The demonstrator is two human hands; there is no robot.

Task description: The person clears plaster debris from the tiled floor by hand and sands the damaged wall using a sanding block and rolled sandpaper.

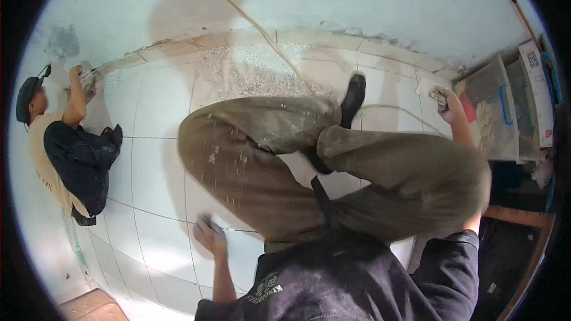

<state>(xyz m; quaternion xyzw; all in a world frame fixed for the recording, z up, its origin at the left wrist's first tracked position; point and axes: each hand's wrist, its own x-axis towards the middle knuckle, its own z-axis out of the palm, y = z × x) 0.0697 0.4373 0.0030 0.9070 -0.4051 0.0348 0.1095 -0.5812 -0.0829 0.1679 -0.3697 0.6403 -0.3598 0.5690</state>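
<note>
While seated on white tiles, left hand pressed flat, open. Right hand raised, gripping trowel near grey tub. Co-worker crouched at wall.

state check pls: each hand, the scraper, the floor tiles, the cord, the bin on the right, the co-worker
left hand: flat, pressed on floor tile
right hand: closed on scraper
scraper: held up, off the floor
floor tiles: laid, dusty, debris near wall
cord: slack across wall and floor
plastic bin: open
co-worker: crouched, hands at wall base
</note>
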